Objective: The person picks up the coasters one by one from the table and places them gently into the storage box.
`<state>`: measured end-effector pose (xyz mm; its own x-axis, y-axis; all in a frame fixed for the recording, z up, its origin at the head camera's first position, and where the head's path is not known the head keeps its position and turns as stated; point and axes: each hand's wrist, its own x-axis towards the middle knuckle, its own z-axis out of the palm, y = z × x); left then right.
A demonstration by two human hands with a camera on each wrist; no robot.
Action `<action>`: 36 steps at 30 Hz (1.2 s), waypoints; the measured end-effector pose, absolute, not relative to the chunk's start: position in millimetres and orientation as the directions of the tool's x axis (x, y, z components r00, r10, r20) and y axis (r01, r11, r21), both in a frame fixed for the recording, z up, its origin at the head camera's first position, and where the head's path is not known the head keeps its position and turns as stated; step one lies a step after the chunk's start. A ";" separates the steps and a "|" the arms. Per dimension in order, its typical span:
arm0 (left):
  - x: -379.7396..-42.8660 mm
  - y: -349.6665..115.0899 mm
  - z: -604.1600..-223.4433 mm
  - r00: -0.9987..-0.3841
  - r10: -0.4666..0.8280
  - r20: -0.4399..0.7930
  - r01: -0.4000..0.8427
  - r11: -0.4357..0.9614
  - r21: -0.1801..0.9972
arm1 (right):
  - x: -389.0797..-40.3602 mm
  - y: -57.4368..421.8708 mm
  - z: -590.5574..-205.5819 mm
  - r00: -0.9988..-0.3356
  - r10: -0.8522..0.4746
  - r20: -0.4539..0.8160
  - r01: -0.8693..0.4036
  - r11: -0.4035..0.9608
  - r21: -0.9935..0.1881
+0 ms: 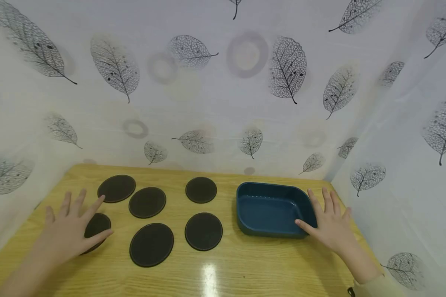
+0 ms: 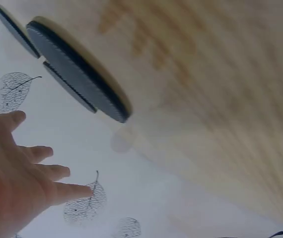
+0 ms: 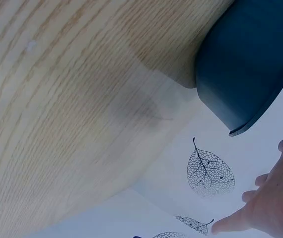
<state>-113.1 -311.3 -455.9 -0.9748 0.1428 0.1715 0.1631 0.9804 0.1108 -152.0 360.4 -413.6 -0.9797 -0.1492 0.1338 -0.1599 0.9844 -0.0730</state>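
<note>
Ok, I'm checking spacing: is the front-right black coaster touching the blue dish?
Apart. The head view plainly shows a strip of wood-grain tabletop between the front-right black coaster and the blue dish.

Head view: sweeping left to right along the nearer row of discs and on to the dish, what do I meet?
Partly hidden black disc → middle black disc → last black disc → blue dish

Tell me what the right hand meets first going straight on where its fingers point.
The right hand would likely meet the white backdrop printed with dark leaves first, beyond the yellowish wooden table; depth is hard to judge.
</note>
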 end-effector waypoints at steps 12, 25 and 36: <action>-101.0 -339.6 -482.3 -0.919 0.301 0.255 0.337 0.936 0.107 | -161.2 358.3 -420.8 -0.949 -0.270 0.165 -0.294 0.945 -0.146; -104.7 -349.2 -489.9 -0.907 0.376 0.188 0.405 0.902 0.151 | -170.0 354.3 -436.8 -0.938 -0.326 0.121 -0.345 0.915 -0.209; -107.1 -343.2 -484.1 -0.884 0.422 0.200 0.447 0.889 0.097 | -171.8 353.6 -434.3 -0.946 -0.318 0.072 -0.326 0.920 -0.218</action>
<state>-107.1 -343.2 -484.1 -0.8841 0.4225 0.1997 0.4470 0.8892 0.0975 -171.8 353.6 -434.3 -0.9455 -0.3176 0.0718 -0.3256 0.9200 -0.2180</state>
